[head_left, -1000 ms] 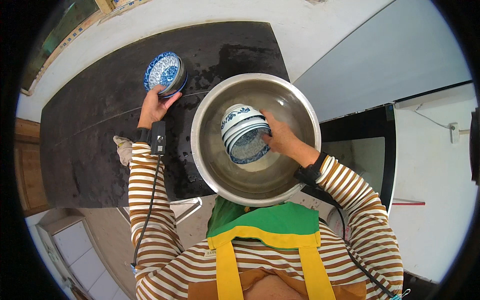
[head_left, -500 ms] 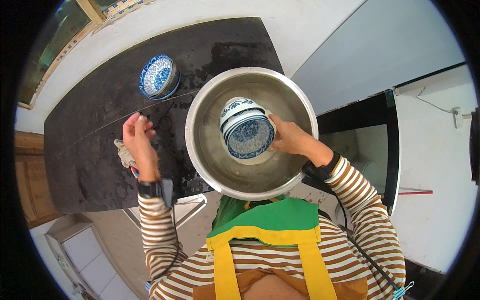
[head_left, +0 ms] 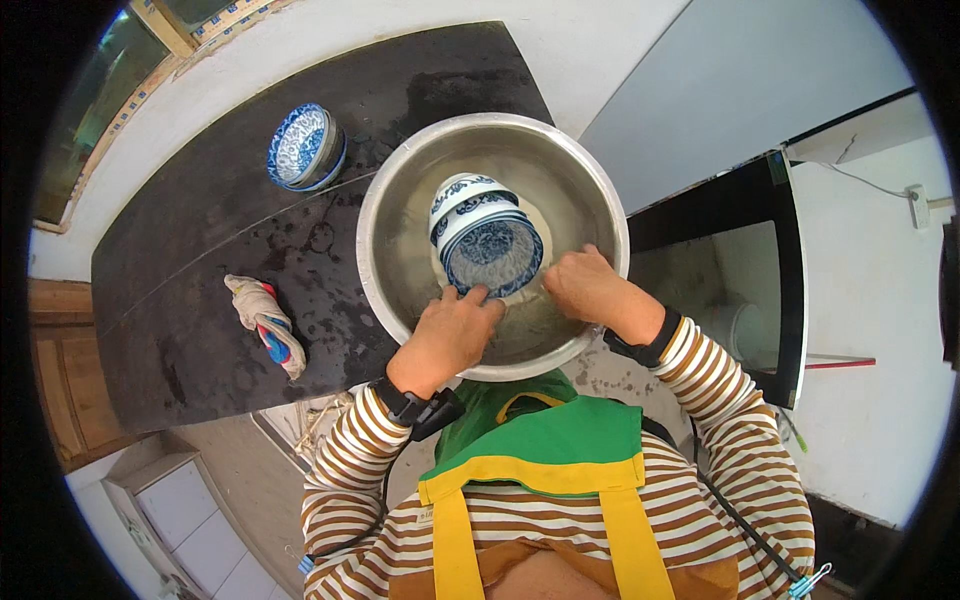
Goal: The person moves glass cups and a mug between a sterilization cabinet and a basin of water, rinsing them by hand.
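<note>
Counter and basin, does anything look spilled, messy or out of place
Only small things. The dark counter is wet with droplets beside the steel basin, and a crumpled rag lies on it. The stacked bowls in the basin lie tipped on their side, both hands at them. Nothing looks broken.

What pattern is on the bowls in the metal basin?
Blue-and-white painted pattern on the stacked bowls, head view.

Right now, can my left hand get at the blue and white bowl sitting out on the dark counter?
Probably yes. The left hand is in the steel basin, touching the stacked bowls. The lone bowl stands beyond the basin's left rim, with bare counter around it.
</note>
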Tool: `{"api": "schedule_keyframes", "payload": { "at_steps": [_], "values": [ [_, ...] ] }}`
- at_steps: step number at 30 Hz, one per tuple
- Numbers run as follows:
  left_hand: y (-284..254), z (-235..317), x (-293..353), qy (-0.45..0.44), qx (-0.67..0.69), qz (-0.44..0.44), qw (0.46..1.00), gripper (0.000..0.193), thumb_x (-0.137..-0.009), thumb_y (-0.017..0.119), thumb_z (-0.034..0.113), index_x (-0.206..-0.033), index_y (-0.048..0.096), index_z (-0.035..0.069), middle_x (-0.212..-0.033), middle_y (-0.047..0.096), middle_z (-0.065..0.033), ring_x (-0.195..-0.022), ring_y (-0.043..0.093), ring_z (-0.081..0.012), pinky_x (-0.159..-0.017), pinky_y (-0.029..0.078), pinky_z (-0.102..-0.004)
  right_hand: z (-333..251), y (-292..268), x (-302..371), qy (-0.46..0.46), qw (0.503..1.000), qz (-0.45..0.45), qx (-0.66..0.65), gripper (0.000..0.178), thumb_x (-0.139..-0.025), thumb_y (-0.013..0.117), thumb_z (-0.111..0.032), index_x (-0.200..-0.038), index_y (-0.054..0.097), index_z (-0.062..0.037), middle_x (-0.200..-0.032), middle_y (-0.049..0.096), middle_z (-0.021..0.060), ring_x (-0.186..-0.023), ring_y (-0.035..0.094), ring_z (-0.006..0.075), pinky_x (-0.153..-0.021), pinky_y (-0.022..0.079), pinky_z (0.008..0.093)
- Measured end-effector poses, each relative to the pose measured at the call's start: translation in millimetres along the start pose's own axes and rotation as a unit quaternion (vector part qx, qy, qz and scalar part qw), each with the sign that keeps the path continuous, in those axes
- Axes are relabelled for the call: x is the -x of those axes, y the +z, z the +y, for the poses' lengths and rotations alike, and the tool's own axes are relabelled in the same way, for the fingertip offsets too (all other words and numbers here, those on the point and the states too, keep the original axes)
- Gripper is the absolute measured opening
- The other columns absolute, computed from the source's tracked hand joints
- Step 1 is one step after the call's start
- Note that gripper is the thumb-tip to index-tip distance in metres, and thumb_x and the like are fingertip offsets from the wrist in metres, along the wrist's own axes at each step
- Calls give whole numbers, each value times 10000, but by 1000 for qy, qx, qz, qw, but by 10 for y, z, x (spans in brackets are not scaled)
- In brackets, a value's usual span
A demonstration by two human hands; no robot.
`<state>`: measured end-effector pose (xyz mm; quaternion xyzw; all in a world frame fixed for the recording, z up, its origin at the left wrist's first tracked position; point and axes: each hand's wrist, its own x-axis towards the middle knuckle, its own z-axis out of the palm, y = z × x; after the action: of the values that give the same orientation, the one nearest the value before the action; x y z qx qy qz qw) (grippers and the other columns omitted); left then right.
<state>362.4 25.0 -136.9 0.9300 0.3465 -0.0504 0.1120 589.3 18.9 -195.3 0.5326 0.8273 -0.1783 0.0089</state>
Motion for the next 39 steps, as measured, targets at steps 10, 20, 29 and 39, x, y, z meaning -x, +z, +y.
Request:
{"api": "schedule_keyframes", "payload": {
  "at_steps": [10,20,29,39],
  "values": [
    [-79,539,20,-48,79,170,981,75,-798,688,84,-835,637,44,-805,643,-125,-735,639,-321,-649,511,-390,-224,-28,773,-94,926,350,-101,309,-833,583,-132,-1136,640,-144,-1207,598,133,-1145,555,331,-1006,359,637],
    [755,2844,83,-95,211,259,938,105,-900,643,94,-856,617,3,-882,713,-126,-760,656,-165,-704,527,-309,1108,1307,3718,-23,948,260,-182,315,-806,625,-129,-1120,613,-108,-978,616,98,-925,626,276,-749,500,407],
    [1413,3930,-374,27,280,140,949,250,-938,609,176,-801,639,-30,-664,643,-123,-605,630,-214,-604,494,-322,859,2784,6298,379,864,206,-259,231,-807,623,-84,-1034,660,-58,-891,666,196,-835,650,389,-708,530,490],
    [1395,5375,-1311,171,288,131,933,175,-946,609,163,-971,601,-10,-867,650,-106,-714,640,-177,-645,511,-282,520,3390,7555,541,730,300,-290,224,-789,683,-98,-1005,686,-39,-862,670,189,-794,648,378,-717,532,445]
  ]
}}
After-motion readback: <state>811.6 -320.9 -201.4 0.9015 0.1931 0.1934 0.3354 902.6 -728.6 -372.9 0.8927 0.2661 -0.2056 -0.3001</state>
